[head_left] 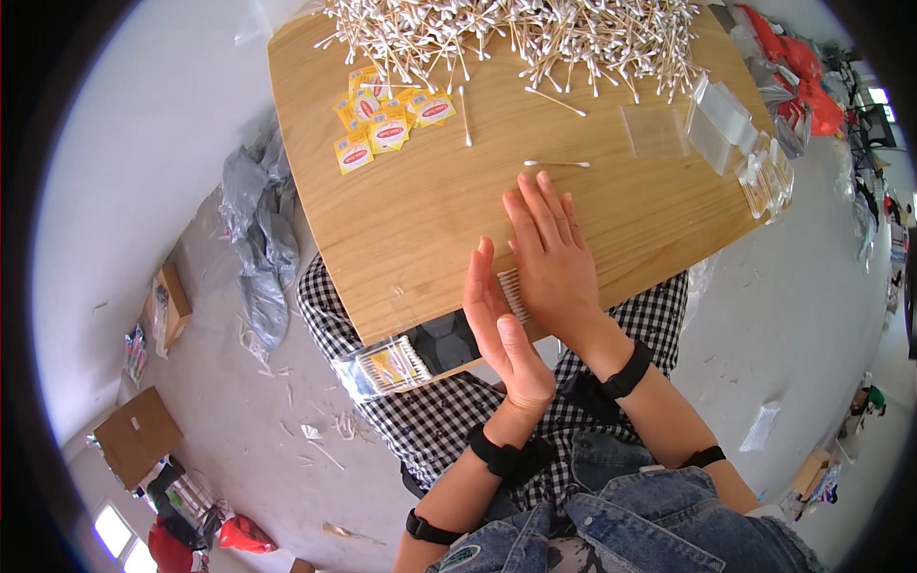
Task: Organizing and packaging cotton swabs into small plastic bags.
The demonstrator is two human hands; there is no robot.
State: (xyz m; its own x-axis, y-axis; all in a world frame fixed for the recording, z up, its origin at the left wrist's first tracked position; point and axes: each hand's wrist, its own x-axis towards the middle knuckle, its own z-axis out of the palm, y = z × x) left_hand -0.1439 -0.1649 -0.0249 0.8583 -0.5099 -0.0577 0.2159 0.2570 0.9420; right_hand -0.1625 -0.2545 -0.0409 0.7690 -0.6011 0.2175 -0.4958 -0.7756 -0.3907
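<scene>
A row of cotton swabs (pixel 513 294) lies at the table's near edge, between my two hands and partly covered by them. My left hand (pixel 506 329) stands on edge at the left of the row, fingers stretched out. From the right, my right hand (pixel 552 263) lies almost flat beside and partly over the swabs, its fingers extended toward the far side. A single cotton swab (pixel 557 163) lies just beyond my right fingertips. At the near left edge, a clear bag (pixel 390 368) holds swabs and a yellow card.
A large heap of cotton swabs (pixel 516 38) covers the table's far side. Yellow printed cards (pixel 387 129) are piled at the left. Clear plastic bags (pixel 718 124) lie at the right, near filled packets (pixel 766 179). Grey plastic sheeting (pixel 260 239) is on the floor.
</scene>
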